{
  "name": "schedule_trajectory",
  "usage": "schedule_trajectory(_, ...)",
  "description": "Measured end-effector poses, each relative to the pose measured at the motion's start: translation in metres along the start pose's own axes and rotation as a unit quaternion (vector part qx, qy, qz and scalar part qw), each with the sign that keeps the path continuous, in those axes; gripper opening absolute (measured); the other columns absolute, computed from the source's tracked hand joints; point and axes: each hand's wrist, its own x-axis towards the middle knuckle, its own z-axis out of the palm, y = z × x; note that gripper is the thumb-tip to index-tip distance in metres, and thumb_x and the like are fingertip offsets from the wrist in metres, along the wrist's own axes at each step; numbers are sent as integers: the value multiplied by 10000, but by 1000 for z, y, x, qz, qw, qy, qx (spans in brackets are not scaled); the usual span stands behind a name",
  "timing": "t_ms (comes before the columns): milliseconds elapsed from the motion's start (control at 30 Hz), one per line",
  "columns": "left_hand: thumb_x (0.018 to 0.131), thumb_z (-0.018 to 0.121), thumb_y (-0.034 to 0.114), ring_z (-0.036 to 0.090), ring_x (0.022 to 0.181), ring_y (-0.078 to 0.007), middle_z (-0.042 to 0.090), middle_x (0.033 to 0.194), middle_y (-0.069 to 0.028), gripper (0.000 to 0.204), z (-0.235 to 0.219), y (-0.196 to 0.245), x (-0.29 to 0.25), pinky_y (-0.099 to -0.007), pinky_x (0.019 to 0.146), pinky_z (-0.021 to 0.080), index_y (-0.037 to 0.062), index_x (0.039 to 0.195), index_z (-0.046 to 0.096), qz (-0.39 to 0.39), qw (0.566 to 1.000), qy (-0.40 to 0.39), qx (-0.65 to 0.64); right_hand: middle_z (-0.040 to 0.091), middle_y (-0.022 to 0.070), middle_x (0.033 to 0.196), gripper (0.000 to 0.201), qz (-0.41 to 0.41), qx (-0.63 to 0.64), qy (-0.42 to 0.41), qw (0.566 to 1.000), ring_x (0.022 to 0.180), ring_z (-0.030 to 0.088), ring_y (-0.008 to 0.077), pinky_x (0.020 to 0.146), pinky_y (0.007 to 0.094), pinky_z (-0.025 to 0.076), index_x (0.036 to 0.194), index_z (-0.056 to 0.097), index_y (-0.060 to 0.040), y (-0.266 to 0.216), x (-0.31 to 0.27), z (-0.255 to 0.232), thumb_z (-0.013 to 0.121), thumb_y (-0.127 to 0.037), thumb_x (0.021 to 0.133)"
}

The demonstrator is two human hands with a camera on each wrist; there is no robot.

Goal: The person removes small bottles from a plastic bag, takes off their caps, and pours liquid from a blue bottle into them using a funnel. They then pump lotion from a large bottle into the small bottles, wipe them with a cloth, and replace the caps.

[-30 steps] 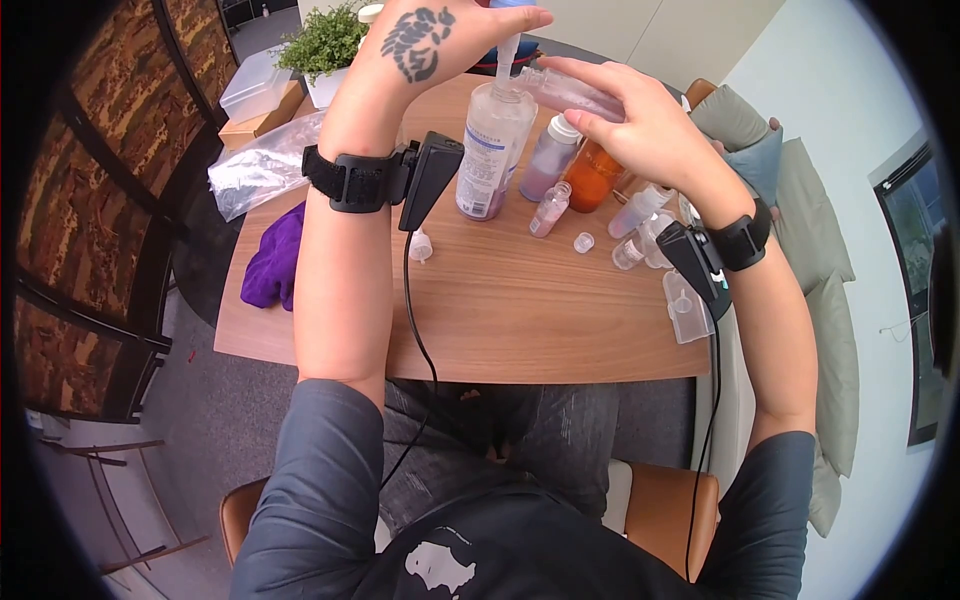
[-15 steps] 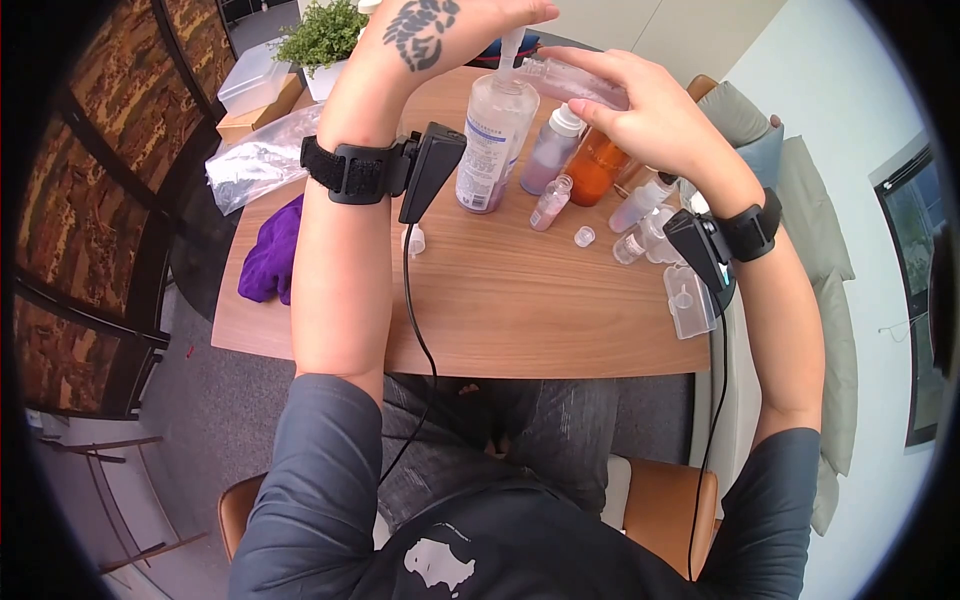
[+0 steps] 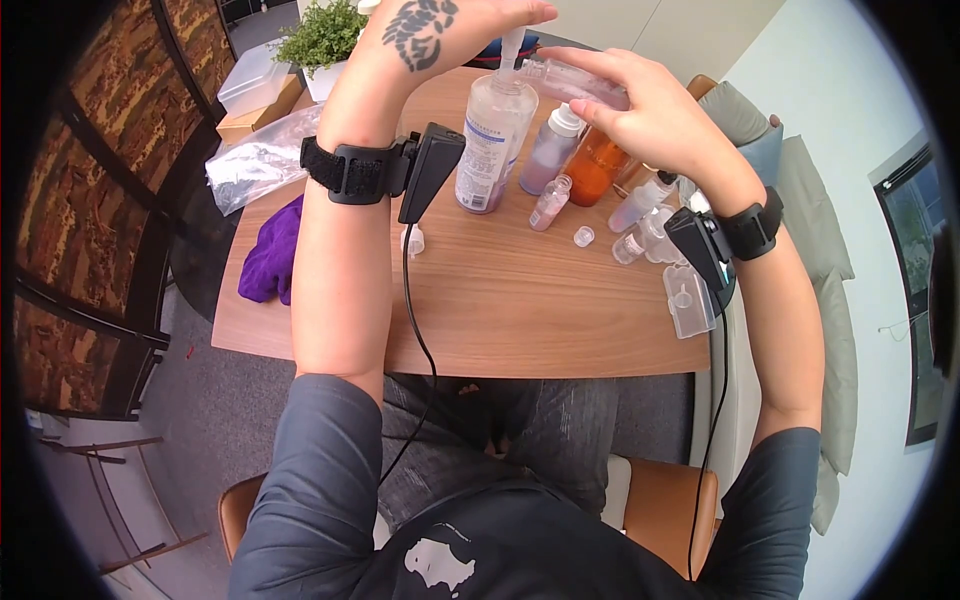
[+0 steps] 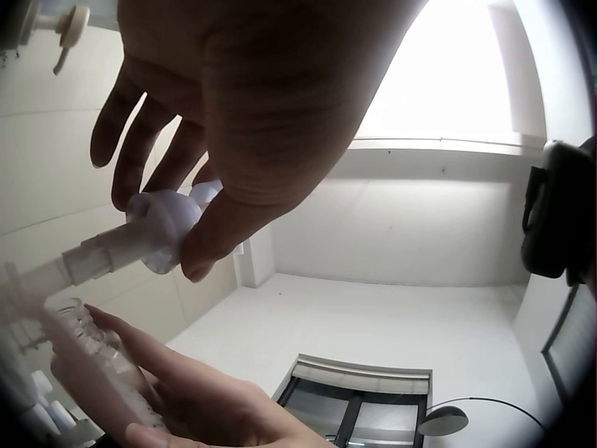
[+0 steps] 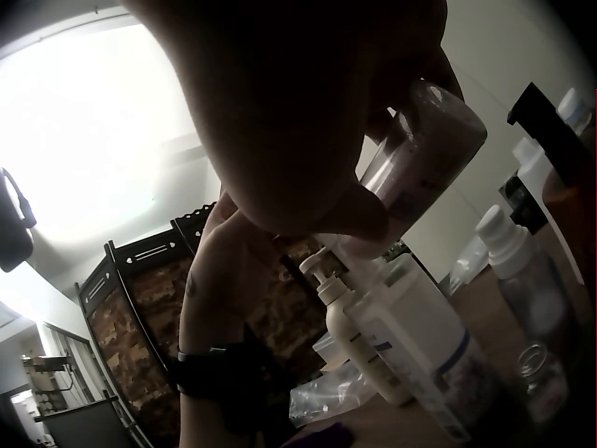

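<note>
My left hand (image 3: 428, 35) grips a pump head (image 4: 163, 224) by its whitish collar, thumb and fingers around it. The pump's clear stem runs down to the mouth of a tall labelled pump bottle (image 3: 487, 150), which stands upright on the table with purplish liquid low inside. In my right hand (image 3: 655, 115), a clear bottle (image 3: 578, 84) with a pinkish tint lies tipped nearly level. Its open neck meets the stem just over the tall bottle's mouth. My right thumb lies along its near side and the fingers along the far side.
Close to the right stand a white-capped bottle (image 3: 550, 150), an amber bottle (image 3: 597, 170) and a small open vial (image 3: 550, 203). A small cap (image 3: 584, 236), several clear bottles and a plastic case (image 3: 689, 302) lie farther right. Leftward are a purple cloth (image 3: 270, 255) and plastic bag (image 3: 260, 160).
The head view has shifted slightly, and the pump bottle's mouth sits a little higher in it. Both hands keep their holds, with the tipped bottle still at the stem.
</note>
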Motion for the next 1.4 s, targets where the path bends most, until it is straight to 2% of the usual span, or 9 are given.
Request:
schedule_trajectory(400,814,903,275,740,958,-282,728,1076,-253,762,3,-7,3,-375,807,620,12,1438,553,10,1000,10,0,733,212,1150,464,-11,0,3,1000,1051,701,380,948,456,555,1389,672,-161,3,4,0,679,-172,926)
schedule_trajectory(500,815,903,279,739,954,-282,727,1075,-255,763,3,-6,3,-374,807,619,4,1435,553,-8,1000,5,-1,734,217,1149,466,-10,-3,-6,1000,1044,705,380,944,455,556,1390,671,-158,1,5,-3,675,-163,924)
schedule_trajectory(600,820,899,282,739,954,-281,726,1075,-259,766,3,-11,2,-373,805,619,-2,1437,546,26,1000,9,-6,737,221,1150,467,-12,3,-5,1000,1039,709,380,943,455,557,1391,672,-159,1,5,-3,672,-157,924)
schedule_trajectory(700,824,897,282,738,956,-278,725,1073,-262,767,2,-7,3,-371,801,617,-2,1440,540,-4,1000,2,-7,739,221,1153,470,-10,4,-7,1000,1035,711,380,941,454,559,1394,672,-163,2,7,-3,671,-150,924)
schedule_trajectory(1200,835,881,243,747,930,-266,738,1029,-254,742,1,-6,3,-364,784,612,-4,1442,534,-7,1000,-1,-24,748,226,1154,510,7,-20,-29,999,1013,723,374,921,443,574,1415,667,-173,1,10,-7,673,-155,906)
schedule_trajectory(1400,837,876,228,736,891,-246,736,985,-223,741,-3,3,-1,-350,767,600,-16,1444,528,-17,999,-14,-27,750,227,1130,511,3,-39,-36,999,1005,719,385,922,446,572,1415,668,-177,-1,12,-10,665,-160,905)
